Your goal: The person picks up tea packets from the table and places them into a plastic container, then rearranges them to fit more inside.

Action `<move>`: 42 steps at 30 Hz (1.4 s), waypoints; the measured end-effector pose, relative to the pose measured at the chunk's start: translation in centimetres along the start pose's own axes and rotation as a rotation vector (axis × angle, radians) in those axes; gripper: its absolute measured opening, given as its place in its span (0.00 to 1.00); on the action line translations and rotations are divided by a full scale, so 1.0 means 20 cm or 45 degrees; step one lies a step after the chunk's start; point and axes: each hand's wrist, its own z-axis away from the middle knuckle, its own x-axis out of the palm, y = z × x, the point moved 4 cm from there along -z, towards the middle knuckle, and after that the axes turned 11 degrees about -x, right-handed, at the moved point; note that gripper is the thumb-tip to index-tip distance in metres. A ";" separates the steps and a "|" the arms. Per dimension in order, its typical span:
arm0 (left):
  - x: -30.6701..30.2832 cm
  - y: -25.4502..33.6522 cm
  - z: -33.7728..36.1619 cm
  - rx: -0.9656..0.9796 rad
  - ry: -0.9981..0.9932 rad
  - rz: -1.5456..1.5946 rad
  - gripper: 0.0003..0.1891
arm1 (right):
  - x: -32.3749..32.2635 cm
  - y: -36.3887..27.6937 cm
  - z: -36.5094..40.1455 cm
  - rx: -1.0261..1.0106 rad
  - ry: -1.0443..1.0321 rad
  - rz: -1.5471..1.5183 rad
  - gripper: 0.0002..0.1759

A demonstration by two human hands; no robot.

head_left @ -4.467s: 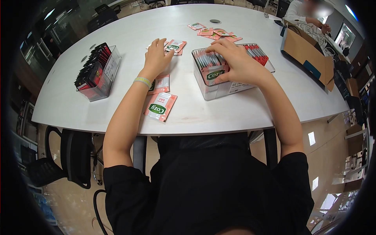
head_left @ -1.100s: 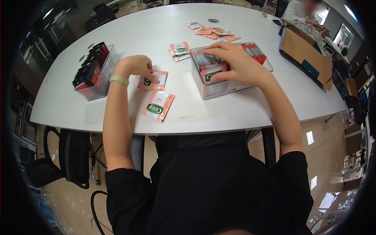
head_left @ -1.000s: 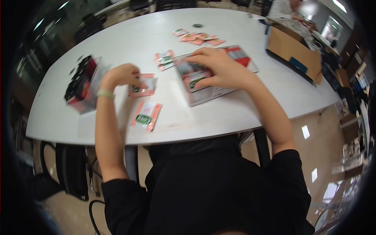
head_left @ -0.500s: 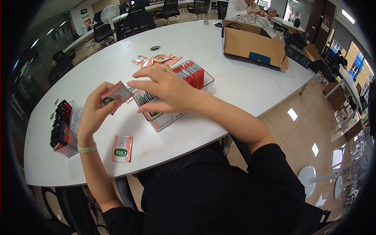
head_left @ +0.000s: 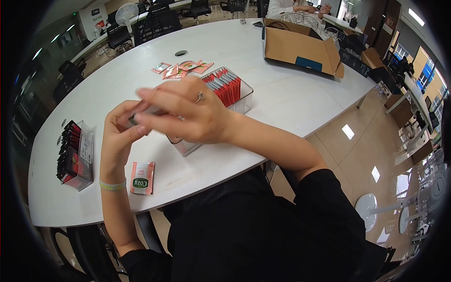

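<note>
My left hand [head_left: 120,136] is closed on a pink tea sachet [head_left: 151,111], now mostly covered by my right hand [head_left: 192,110]. The right fingers reach over the sachet and meet it; they are blurred, with a ring on one finger. Behind that hand stands a clear container [head_left: 244,102], partly hidden, with rows of red and grey sachets [head_left: 230,89]. A pink Cozy sachet [head_left: 142,178] lies flat near the table's front edge. Several more pink sachets [head_left: 178,70] lie in a loose pile beyond the container.
On the left is another clear container [head_left: 84,160] with black and red packets. An open cardboard box [head_left: 300,49] rests at the far right of the white table [head_left: 211,170]. A person in white [head_left: 282,8] sits behind it, handling cables.
My right hand has moved left onto the sachet and its spread fingers have come closer together. The view has shifted slightly.
</note>
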 end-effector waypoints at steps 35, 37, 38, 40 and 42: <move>-0.25 -0.14 -0.14 0.513 0.712 -0.704 0.15 | -0.08 0.28 0.11 0.668 -0.508 -0.797 0.27; -0.29 -0.19 -0.16 0.421 0.760 -0.813 0.15 | -0.04 0.23 0.11 0.557 -0.647 -0.794 0.27; -0.31 -0.22 -0.17 0.331 0.799 -0.914 0.15 | -0.03 0.23 0.11 0.558 -0.642 -0.798 0.27; -0.34 -0.28 -0.19 0.297 0.798 -1.028 0.16 | 0.01 0.19 0.15 0.482 -0.859 -0.753 0.26; -0.36 -0.36 -0.21 0.302 0.780 -1.387 0.17 | 0.03 0.17 0.16 0.506 -0.923 -0.755 0.25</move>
